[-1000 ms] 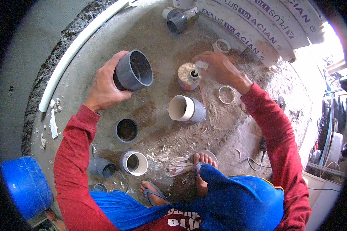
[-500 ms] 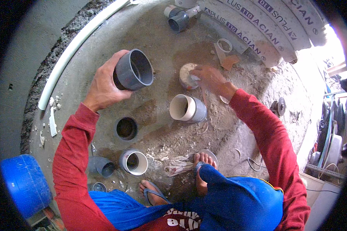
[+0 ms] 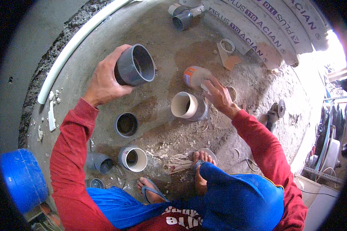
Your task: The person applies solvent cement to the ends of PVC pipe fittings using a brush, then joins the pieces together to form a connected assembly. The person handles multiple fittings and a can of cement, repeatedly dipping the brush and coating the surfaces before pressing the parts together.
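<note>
My left hand (image 3: 106, 79) is wrapped round a short grey plastic pipe fitting (image 3: 137, 65), raised with its wide mouth toward me. The fingers of my right hand (image 3: 219, 96) are closed on a small white piece (image 3: 205, 87), its kind unclear. They are at the pale, crusted end of a can (image 3: 192, 76) with an orange label, which leans toward them. Just below stands a grey pipe with a cream inner rim (image 3: 184, 106). Below my left hand, a grey pipe opening (image 3: 126, 125) sits in the floor.
A white-rimmed pipe (image 3: 134, 159) and a grey elbow (image 3: 100, 163) are near my feet. An angle grinder (image 3: 274, 113) lies at right, a blue drum (image 3: 24, 180) at left. Wrapped pipes (image 3: 254, 29) are stacked far right; a long white pipe (image 3: 71, 44) runs along the wall.
The can has tipped from nearly upright, so its orange label now shows. My right hand has moved slightly nearer to me. The left hand still holds the grey fitting, raised slightly.
</note>
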The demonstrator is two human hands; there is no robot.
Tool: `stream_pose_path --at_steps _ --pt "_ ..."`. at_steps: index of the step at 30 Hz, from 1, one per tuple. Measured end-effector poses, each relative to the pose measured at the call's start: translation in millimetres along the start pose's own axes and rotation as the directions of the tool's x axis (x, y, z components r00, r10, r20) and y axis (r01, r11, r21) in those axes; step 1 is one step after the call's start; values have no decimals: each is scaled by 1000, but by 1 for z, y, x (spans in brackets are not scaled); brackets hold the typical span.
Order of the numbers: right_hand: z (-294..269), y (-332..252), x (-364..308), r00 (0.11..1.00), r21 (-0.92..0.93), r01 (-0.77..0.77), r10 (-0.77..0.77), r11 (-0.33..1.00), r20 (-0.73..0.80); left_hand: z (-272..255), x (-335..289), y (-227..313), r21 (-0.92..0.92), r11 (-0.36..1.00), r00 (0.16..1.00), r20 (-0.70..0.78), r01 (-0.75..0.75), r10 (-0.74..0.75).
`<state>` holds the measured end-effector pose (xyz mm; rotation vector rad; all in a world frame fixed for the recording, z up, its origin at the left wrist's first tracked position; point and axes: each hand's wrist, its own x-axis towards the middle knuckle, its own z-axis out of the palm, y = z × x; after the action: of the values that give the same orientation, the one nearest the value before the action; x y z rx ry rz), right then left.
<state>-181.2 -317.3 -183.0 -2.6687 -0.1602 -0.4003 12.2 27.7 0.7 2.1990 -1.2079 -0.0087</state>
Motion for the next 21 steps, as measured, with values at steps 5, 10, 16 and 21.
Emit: stream_pose_path --at_steps 5,10,16,21 --pt "2 4 -5 999 -41 1 0 999 32 -1 -1 2 -16 1000 1000 -22 -17 17" --pt "-8 9 31 990 20 -9 6 1000 143 -4 0 6 -22 1000 1000 9 20 -19" --pt "-2 5 100 953 -13 -14 17 1000 301 0 0 8 -41 997 996 59 70 -67" --pt "-10 4 122 903 -54 70 -41 996 427 4 -1 6 -53 994 992 96 93 -87"
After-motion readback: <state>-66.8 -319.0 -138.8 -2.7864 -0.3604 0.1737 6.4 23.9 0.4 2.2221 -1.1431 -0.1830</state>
